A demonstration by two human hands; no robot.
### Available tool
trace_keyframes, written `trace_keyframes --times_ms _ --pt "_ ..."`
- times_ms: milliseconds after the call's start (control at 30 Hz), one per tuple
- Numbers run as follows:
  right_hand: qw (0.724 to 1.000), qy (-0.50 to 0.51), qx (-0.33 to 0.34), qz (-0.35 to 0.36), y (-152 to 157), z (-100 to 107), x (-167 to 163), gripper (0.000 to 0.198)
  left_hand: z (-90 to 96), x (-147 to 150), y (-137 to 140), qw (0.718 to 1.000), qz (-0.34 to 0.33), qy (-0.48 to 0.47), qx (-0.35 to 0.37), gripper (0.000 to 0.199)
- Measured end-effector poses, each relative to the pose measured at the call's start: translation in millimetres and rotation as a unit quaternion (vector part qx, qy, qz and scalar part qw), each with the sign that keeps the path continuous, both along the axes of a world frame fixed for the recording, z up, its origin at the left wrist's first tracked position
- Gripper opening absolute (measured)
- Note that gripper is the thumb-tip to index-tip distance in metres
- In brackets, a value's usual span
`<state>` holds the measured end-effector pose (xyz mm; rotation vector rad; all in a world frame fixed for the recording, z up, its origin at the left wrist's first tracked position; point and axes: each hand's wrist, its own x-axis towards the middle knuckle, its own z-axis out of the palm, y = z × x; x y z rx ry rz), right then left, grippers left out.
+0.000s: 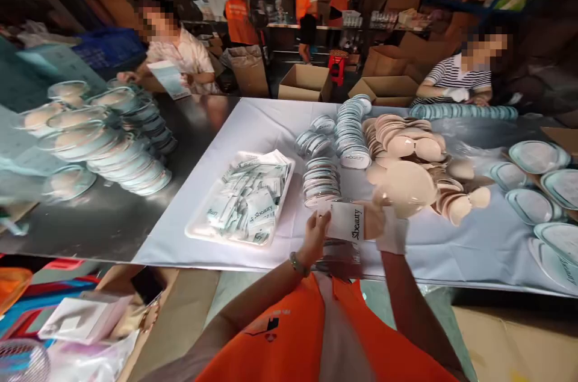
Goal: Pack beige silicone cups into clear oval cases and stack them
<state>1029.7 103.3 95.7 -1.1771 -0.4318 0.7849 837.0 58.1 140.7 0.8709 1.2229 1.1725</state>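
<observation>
My left hand (315,233), with a bracelet at the wrist, is closed on the left end of a white packet (345,222) printed "beauty". My right hand (385,224), in a white glove with bare fingers, is blurred beside the packet's right end. It grips a large beige bra cup (409,186), also smeared by motion. Behind that cup lies a pile of beige bra cups (413,140). Beyond the packet stand stacked round pale-blue cases (321,180). To the left, a white tray (192,227) holds many small printed packets (253,198).
More blue-rimmed cases (120,156) are stacked on the dark table at left; others (539,156) lie at right. Two people sit across the table, one holding a printed bag (170,78). Open cartons (304,82) stand behind it. A box of items (81,322) is at lower left.
</observation>
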Motion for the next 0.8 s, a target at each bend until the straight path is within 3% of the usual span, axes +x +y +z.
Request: trace_keyframes --times_ms 67,133,167,233,300,367,400,433,500,567,633,700,800 --pt "0.998 -0.038 -0.056 -0.009 -10.4 8.8 -29.8 0.056 -7.6 12.0 3.3 1.000 0.023 -0.001 -0.015 0.049" --pt "0.970 -0.218 -0.102 0.038 -22.8 16.4 -40.5 0.047 -9.4 8.1 10.2 0.996 0.081 0.025 -0.004 0.062" --pt "0.932 -0.337 -0.101 0.085 -29.7 19.5 -40.0 0.042 -8.2 3.6 14.1 0.995 0.098 0.025 0.007 0.069" --pt "0.811 -0.544 -0.038 0.211 -42.6 23.3 -33.3 0.044 -3.3 -5.0 19.7 0.995 0.096 -0.003 0.030 0.076" --pt "0.700 -0.639 0.050 0.314 -50.9 22.4 -25.7 0.059 2.0 -10.0 20.4 0.996 0.064 -0.032 0.048 0.074" --pt "0.652 -0.654 0.077 0.375 -52.4 15.0 -19.8 0.067 3.9 -12.5 15.8 0.998 0.011 -0.030 0.046 0.077" --pt "0.656 -0.645 0.064 0.388 -51.0 8.7 -17.0 0.063 2.9 -13.9 11.8 0.999 -0.031 -0.022 0.033 0.080" --pt "0.680 -0.622 0.040 0.385 -48.7 0.8 -13.7 0.057 0.1 -16.0 6.6 0.996 -0.081 -0.009 0.018 0.082" --pt "0.775 -0.526 -0.002 0.352 -43.8 -18.1 -5.3 0.051 -10.8 -22.2 -6.8 0.987 -0.151 0.054 0.011 0.079" --pt "0.885 -0.371 -0.049 0.279 -41.2 -37.3 4.4 0.059 -28.8 -28.2 -23.8 0.966 -0.163 0.196 0.042 0.060" --pt "0.947 -0.220 -0.114 0.204 -42.0 -52.4 12.6 0.069 -51.7 -30.3 -41.5 0.915 -0.153 0.368 0.065 0.035" --pt "0.960 -0.142 -0.167 0.175 -44.7 -61.0 17.0 0.070 -75.5 -27.2 -55.8 0.861 -0.152 0.482 0.054 0.024" --pt "0.950 -0.134 -0.172 0.224 -46.8 -64.5 14.7 0.057 -103.9 -17.4 -66.3 0.837 -0.127 0.531 0.034 0.028"
